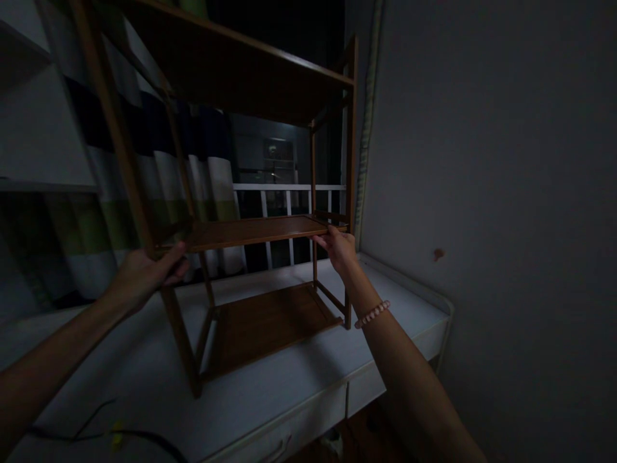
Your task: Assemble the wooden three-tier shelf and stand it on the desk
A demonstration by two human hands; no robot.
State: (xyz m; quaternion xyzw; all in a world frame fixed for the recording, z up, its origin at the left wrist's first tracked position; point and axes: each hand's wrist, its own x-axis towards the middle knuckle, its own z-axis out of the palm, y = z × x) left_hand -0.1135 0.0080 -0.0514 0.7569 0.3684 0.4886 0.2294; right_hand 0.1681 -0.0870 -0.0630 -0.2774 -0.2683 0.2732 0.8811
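Note:
A brown wooden shelf rack (350, 148) with three boards stands upright on a white desk. Its middle board (260, 230) lies between my two hands. At the left front post, my left hand (147, 273) is closed around the post and the board's end, thumb on the near side. My right hand (339, 247) pinches the board's front edge near the right post, thumb on top and fingers beneath. Above is the top board (241, 64), seen from below. The bottom board (270, 325) sits low, just over the desk.
The white desk (270, 392) has drawers along its front. A black cable (139, 437) lies at the lower left. Behind the rack are a striped curtain (219, 173) and a window with white bars (289, 199). A grey wall (491, 161) bounds the right side.

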